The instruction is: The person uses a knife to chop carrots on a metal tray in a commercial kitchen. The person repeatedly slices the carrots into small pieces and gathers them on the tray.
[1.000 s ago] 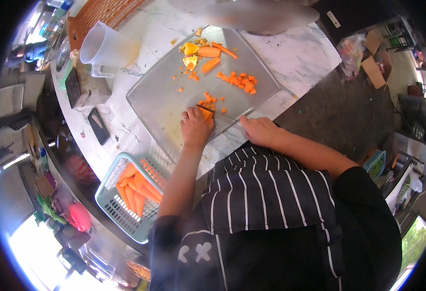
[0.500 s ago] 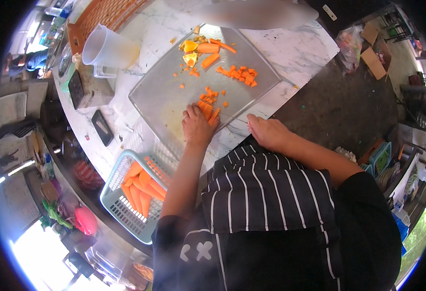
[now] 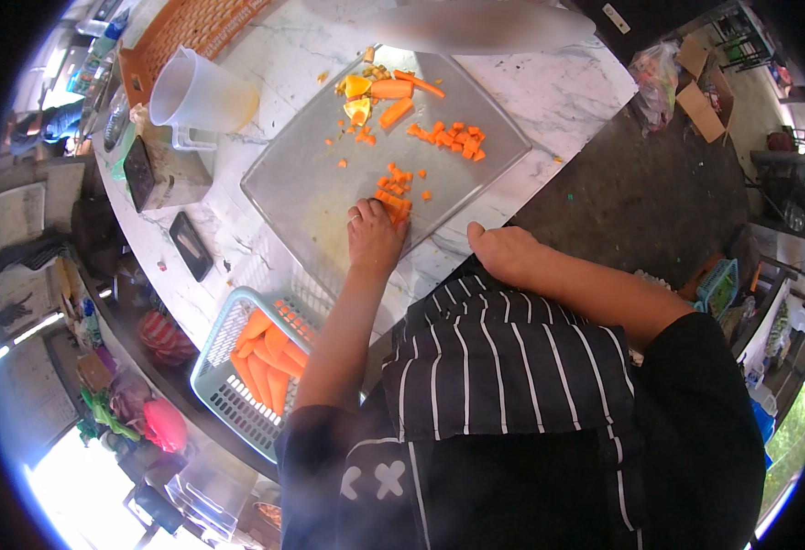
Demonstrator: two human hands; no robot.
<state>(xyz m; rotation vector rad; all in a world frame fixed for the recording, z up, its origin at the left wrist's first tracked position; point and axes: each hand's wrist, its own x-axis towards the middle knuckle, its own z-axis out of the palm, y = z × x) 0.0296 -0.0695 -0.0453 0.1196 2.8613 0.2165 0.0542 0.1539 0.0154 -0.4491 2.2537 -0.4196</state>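
My left hand [image 3: 375, 234] rests on the grey translucent cutting board [image 3: 301, 192] with fingers closed on cut carrot sticks [image 3: 393, 205]. Diced carrot [image 3: 462, 137] lies in two clusters. Larger carrot pieces [image 3: 393, 89] and yellow pieces [image 3: 357, 108] are at the board's back. My right hand [image 3: 498, 246] is closed just off the board's lower-right edge; I cannot make out what is in it, and no knife blade shows clearly. A pale blue plastic basket [image 3: 214, 353] of peeled carrots [image 3: 269, 362] stands beside my left forearm.
A jug [image 3: 191, 92], metal box [image 3: 169, 179] and phone [image 3: 190, 246] sit on the marble table [image 3: 567, 64] left of the board. An orange woven crate [image 3: 173, 41] and a blurred oval shape [image 3: 476, 23] are behind. Cardboard [image 3: 700, 115] and a bag [image 3: 654, 82] lie right.
My right hand has moved right, away from the carrot sticks, and the knife blade seen earlier across them no longer shows clearly. My left hand has stayed on the sticks.
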